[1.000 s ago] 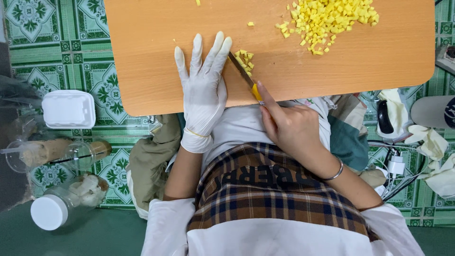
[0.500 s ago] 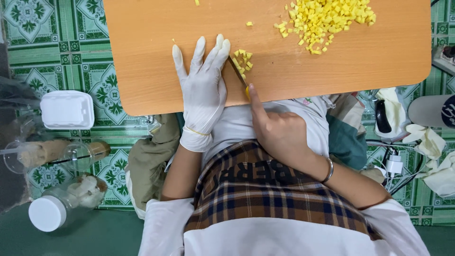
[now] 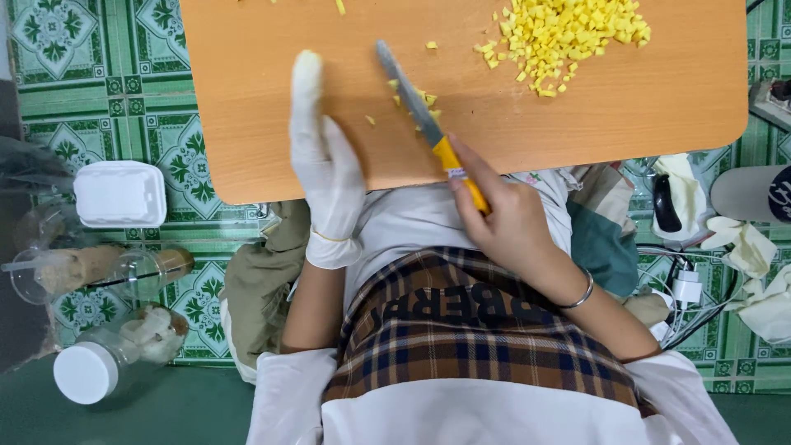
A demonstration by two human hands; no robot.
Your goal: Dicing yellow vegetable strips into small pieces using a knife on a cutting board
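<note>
Head view: knife [image 3: 412, 99] in right hand [image 3: 503, 214], seemingly beside gloved left hand [image 3: 325, 165].

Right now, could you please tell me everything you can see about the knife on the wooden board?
The knife has a narrow grey blade, metal by its look, and a yellow handle. It lies slantwise, tip pointing up and left, blade over the wooden board beside a few small yellow cubes. The bare right hand grips the handle, forefinger laid along it. The gloved left hand stands edge-on to its left, apart from the blade. Whether the edge touches the board is unclear.
</note>
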